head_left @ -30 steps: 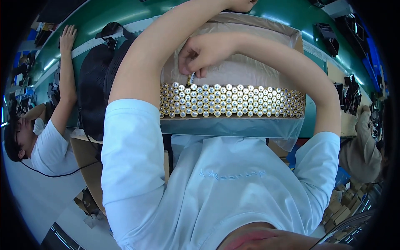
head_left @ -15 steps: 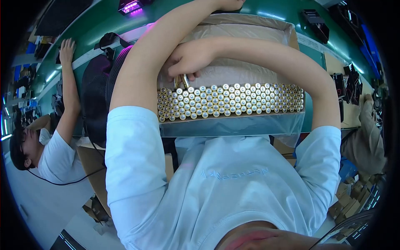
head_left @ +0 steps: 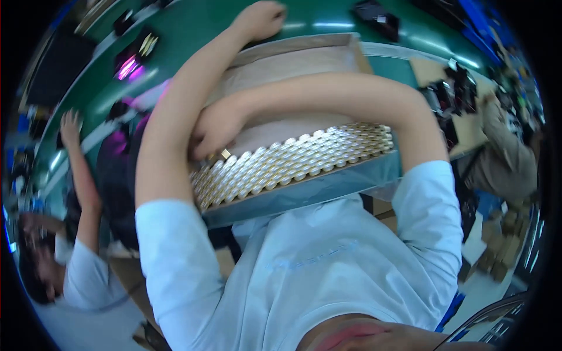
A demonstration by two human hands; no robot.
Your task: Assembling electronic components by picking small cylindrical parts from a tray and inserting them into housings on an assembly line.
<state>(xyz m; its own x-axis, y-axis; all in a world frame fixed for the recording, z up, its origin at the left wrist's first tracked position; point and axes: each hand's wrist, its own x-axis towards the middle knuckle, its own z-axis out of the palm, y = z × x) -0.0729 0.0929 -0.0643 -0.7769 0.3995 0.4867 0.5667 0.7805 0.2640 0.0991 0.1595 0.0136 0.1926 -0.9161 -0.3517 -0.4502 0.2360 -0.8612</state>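
1 head-worn fisheye, steeply downward, close over the tray (head_left: pixel 304 196)

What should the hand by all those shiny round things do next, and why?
Probably set the small gold piece down into the row beside it. The right hand pinches it just above the near-left corner of the packed gold and silver cylinders, where the rows end, inside the cardboard box. The left hand rests on the box's far edge.
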